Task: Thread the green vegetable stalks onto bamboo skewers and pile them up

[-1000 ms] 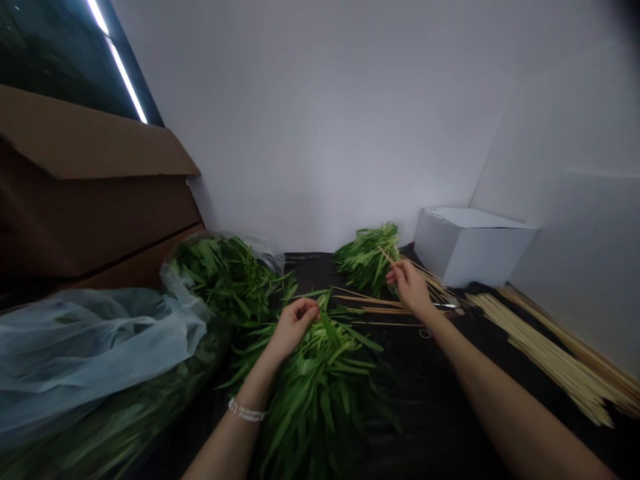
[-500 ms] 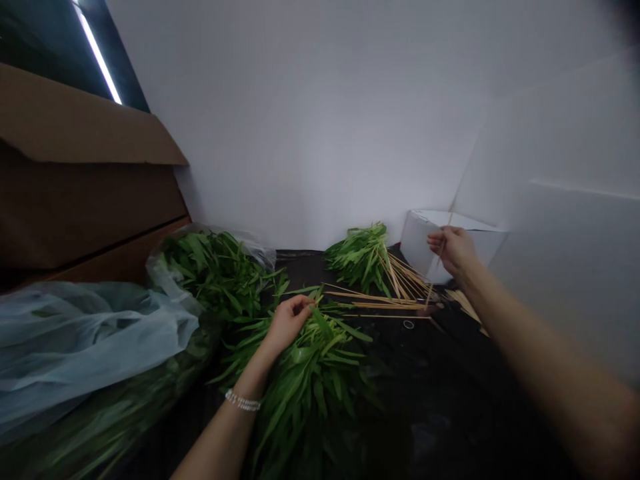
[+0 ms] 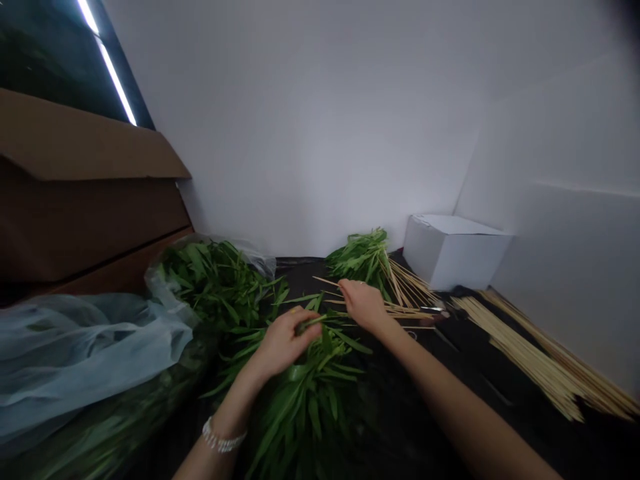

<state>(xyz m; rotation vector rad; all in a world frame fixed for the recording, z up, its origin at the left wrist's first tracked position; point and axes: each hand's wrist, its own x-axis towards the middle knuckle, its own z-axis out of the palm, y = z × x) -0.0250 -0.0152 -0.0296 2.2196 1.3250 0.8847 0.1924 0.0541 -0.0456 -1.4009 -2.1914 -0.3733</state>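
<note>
My left hand [image 3: 283, 341] is closed on a green leaf stem at the top of a pile of leafy greens [image 3: 305, 393] lying on the black table cover in front of me. My right hand [image 3: 364, 303] is just right of it, fingers pinched on a thin bamboo skewer [image 3: 327, 282] that points left towards the leaf. A beaded bracelet [image 3: 221, 440] is on my left wrist.
A second bunch of greens [image 3: 361, 259] lies at the back with loose skewers [image 3: 410, 288] across it. A long heap of skewers [image 3: 545, 360] runs along the right. A white box [image 3: 453, 248] stands behind. A plastic bag of greens [image 3: 115, 333] and a cardboard box [image 3: 85, 193] fill the left.
My right hand came back from beside the white box to the greens with a skewer, next to my left hand. My left hand shifted slightly on the leaves.
</note>
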